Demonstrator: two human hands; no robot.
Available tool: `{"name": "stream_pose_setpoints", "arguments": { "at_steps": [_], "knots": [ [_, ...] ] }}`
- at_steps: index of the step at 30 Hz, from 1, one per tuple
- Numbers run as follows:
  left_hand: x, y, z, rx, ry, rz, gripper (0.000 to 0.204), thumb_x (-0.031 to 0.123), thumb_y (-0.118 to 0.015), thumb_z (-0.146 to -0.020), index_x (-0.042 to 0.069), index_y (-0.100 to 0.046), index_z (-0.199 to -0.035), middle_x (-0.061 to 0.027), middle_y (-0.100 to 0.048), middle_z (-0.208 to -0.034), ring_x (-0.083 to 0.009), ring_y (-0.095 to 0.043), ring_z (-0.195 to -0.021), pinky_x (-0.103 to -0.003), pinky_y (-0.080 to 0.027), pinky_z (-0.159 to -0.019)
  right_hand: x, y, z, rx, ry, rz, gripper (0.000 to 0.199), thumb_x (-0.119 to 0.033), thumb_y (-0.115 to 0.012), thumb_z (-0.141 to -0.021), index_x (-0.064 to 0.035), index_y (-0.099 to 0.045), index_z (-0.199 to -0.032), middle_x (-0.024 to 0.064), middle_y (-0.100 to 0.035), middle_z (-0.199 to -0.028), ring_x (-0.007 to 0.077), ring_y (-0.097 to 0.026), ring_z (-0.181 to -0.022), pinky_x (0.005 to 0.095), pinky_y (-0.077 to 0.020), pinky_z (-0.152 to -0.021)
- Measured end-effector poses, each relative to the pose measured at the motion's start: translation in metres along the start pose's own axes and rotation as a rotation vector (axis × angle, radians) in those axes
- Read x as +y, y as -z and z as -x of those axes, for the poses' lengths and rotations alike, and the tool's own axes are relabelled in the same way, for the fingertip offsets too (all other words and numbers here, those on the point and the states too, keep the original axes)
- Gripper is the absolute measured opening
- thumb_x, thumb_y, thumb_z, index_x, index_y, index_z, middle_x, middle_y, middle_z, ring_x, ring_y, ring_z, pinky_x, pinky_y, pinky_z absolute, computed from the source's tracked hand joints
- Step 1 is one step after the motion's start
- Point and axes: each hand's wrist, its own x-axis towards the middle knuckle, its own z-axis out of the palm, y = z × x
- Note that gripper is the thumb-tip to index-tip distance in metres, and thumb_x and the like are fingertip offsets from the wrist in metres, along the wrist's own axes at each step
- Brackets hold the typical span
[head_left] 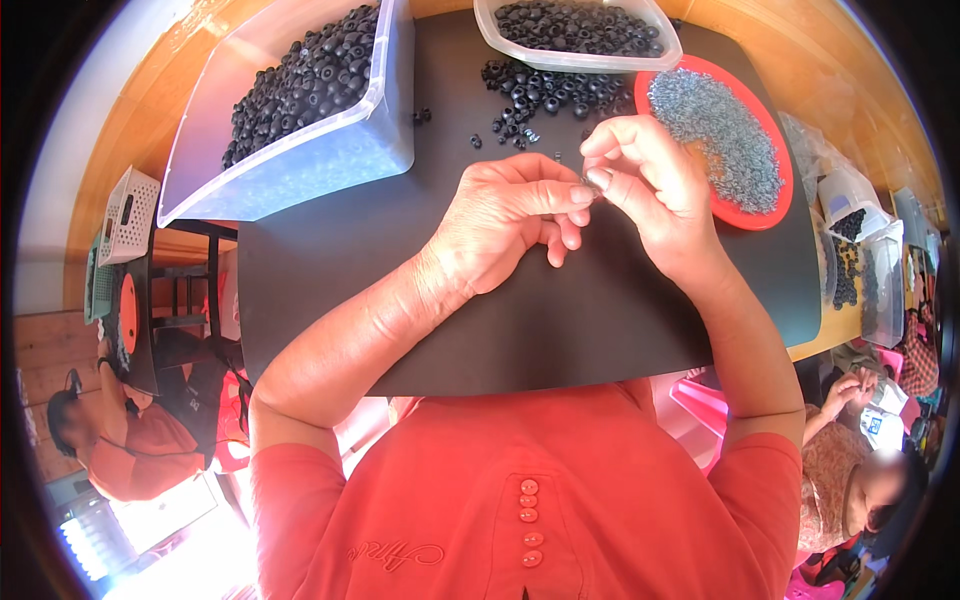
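Between the fingertips of both my hands sits a tiny grey metal piece point(590, 186), too small for me to tell its exact shape, held just above the black mat point(420, 290) that covers the surface. My left hand point(505, 225) is curled, thumb and forefinger closed on the piece from the left; my right hand point(650, 185) pinches it from the right, the other fingers arched up over it. Just beyond my fingers lies a loose scatter of small black rubber rings point(540, 95), touching the mat and spreading toward a clear shallow plastic tray point(580, 60) filled with more of the same. To the right of my right hand, near it, is a round red plastic plate point(770, 215) heaped with small grey metal parts. Further left stands a large clear plastic tub point(330, 160), tilted, full of black rings. Other people sit at work at the far left and lower right edges. The piece is so slight that, I judge, any slackening of either pinch would let it drop and roll among the loose rings, where it would be hard to find; my right wrist also hangs near the plate's rim, and a careless swing could tip or spill the metal parts.
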Motion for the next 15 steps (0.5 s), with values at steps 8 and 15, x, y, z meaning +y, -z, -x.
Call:
{"name": "stream_pose_setpoints", "arguments": {
  "at_steps": [8,15],
  "knots": [
    [0.0004,-0.0007,-0.0001,0.022,-0.064,0.008,0.010,0.002,-0.070,-0.082,-0.002,-0.063,-0.087,-0.0114,-0.066,-0.079,-0.0185,-0.064,-0.066,-0.030,-0.050,-0.055,0.0021,0.0013,0.0017,-0.019,-0.012,-0.064,0.014,0.000,-0.059,-0.093,-0.0005,-0.054,-0.107,0.0038,-0.060,-0.094,0.0100,-0.058,-0.082,0.0247,-0.0486,-0.069],
    [0.0009,0.0009,-0.0004,0.035,-0.076,0.065,0.011,-0.001,-0.068,-0.081,-0.003,-0.062,-0.090,-0.0112,-0.065,-0.080,-0.0178,-0.063,-0.065,-0.031,-0.050,-0.055,0.0002,-0.0020,0.0021,-0.028,0.037,-0.038,0.012,0.001,-0.057,-0.094,-0.0007,-0.054,-0.105,0.0039,-0.060,-0.093,0.0103,-0.058,-0.080,0.0250,-0.0484,-0.069]
  ]
}}
